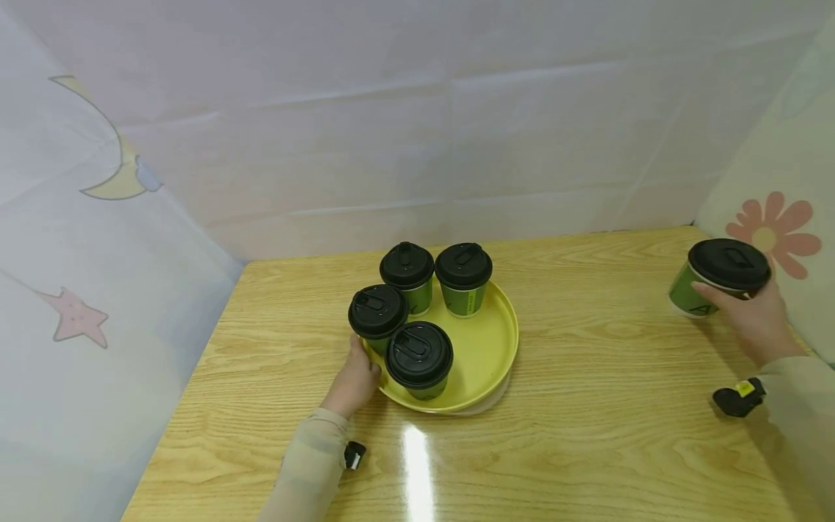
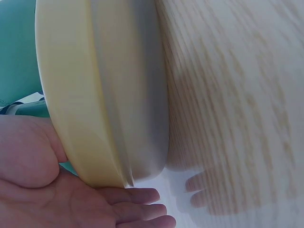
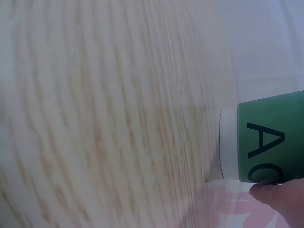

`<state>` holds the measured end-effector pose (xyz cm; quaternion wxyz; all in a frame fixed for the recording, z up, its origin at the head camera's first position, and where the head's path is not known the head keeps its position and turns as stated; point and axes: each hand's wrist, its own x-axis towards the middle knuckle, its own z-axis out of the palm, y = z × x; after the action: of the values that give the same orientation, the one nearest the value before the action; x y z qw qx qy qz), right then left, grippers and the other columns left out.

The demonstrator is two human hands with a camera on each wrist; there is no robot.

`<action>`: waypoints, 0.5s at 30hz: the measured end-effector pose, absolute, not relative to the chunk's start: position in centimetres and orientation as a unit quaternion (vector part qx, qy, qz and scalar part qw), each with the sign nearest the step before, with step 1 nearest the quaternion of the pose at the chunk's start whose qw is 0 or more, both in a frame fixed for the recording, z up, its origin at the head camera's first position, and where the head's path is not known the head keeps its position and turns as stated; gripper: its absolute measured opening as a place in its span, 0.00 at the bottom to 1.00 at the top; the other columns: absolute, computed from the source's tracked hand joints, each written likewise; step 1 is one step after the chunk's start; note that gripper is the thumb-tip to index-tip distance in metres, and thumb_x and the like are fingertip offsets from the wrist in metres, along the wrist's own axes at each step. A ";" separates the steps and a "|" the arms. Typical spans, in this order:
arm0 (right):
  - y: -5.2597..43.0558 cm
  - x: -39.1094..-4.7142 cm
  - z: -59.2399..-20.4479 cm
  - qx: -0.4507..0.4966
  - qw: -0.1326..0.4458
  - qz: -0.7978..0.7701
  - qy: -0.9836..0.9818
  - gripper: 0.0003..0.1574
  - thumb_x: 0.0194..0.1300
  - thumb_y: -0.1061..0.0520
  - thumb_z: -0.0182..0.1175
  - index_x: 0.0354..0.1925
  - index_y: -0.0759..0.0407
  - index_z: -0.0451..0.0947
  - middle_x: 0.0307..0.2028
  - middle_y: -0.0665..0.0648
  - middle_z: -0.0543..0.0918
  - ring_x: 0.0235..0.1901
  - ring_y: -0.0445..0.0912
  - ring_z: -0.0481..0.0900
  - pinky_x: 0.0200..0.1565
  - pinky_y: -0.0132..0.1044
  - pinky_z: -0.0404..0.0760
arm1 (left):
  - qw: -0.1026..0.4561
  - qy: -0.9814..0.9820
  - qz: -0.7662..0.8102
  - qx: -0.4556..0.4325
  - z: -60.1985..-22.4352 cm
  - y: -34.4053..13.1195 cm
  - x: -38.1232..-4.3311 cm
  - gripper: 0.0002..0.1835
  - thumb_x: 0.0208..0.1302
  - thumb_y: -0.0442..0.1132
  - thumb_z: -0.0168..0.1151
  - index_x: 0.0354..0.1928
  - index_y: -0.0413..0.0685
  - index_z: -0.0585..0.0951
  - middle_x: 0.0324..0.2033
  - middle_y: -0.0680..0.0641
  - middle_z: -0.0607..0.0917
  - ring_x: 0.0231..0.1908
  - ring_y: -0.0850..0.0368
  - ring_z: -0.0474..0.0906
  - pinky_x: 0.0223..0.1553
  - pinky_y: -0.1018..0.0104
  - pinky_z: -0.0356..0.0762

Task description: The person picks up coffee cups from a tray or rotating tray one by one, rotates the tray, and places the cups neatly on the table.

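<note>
My left hand holds the near left edge of a round yellow tray, its thumb at the rim. In the left wrist view the fingers stretch out along the tray's outer side. Several green paper coffee cups with black lids crowd the tray's left and back: a front cup, a left cup, two behind. Far off to the right, my right hand grips another lidded coffee cup, which leans slightly. Black letters mark this cup; whether its base touches the table, I cannot tell.
A pale base shows beneath the tray. The wooden table meets a white cloth backdrop at the back and sides. Small black devices hang at both wrists, one of them a right-wrist device.
</note>
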<state>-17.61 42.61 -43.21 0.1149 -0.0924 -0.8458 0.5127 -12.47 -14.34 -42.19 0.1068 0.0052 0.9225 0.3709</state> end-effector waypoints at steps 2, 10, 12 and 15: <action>42.6 -17.6 -43.2 -0.105 0.119 0.499 -0.852 0.53 0.70 0.49 0.57 0.77 0.36 0.34 0.76 0.49 0.45 0.73 0.43 0.42 0.72 0.44 0.44 | 0.107 0.923 0.371 0.004 -42.2 -14.3 -12.5 0.38 0.66 0.27 0.44 0.68 0.16 0.36 0.66 0.16 0.48 0.66 0.29 0.56 0.64 0.42 0.59; 42.9 -17.4 -43.2 -0.122 0.115 0.502 -0.848 0.48 0.69 0.47 0.58 0.76 0.34 0.43 0.74 0.45 0.50 0.73 0.40 0.44 0.72 0.48 0.43 | 0.103 0.923 0.370 0.004 -42.1 -14.3 -12.5 0.38 0.66 0.26 0.45 0.68 0.16 0.36 0.66 0.16 0.50 0.65 0.30 0.59 0.63 0.42 0.62; 43.1 -17.3 -43.3 -0.126 0.116 0.501 -0.848 0.48 0.69 0.47 0.58 0.76 0.35 0.42 0.73 0.45 0.50 0.72 0.40 0.44 0.72 0.47 0.42 | 0.102 0.923 0.370 0.006 -42.1 -14.3 -12.5 0.38 0.66 0.26 0.45 0.68 0.16 0.36 0.66 0.16 0.50 0.65 0.30 0.59 0.63 0.42 0.61; 43.4 -17.4 -43.4 -0.136 0.119 0.514 -0.839 0.49 0.68 0.49 0.59 0.76 0.34 0.43 0.73 0.43 0.51 0.71 0.37 0.45 0.72 0.40 0.44 | 0.103 0.924 0.369 0.007 -42.2 -14.3 -12.5 0.38 0.66 0.26 0.45 0.68 0.16 0.36 0.66 0.16 0.50 0.65 0.30 0.59 0.63 0.42 0.61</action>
<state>-17.40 43.43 -43.41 0.1185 -0.1360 -0.8386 0.5140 -12.49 -14.33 -42.17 0.1027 0.0071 0.9239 0.3686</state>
